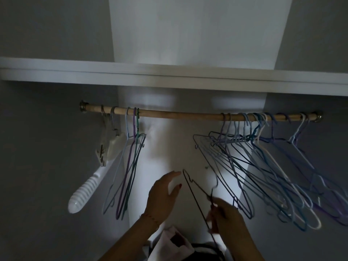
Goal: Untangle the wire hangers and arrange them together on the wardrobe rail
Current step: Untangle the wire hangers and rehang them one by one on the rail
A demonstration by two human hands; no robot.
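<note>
Right hand (225,216): fingers curled, gripping dark wire hanger (195,193), hook end up, below wooden rail (178,113). Left hand (162,194): fingers straight, spread, holding nothing – just left of hook. Tangled blue-purple hanger cluster (263,166) hangs at rail's right end; small hanger group (130,166) plus white plastic hanger (84,193) at left. White shelf (169,76) above rail – grey side walls, dim light.
</note>
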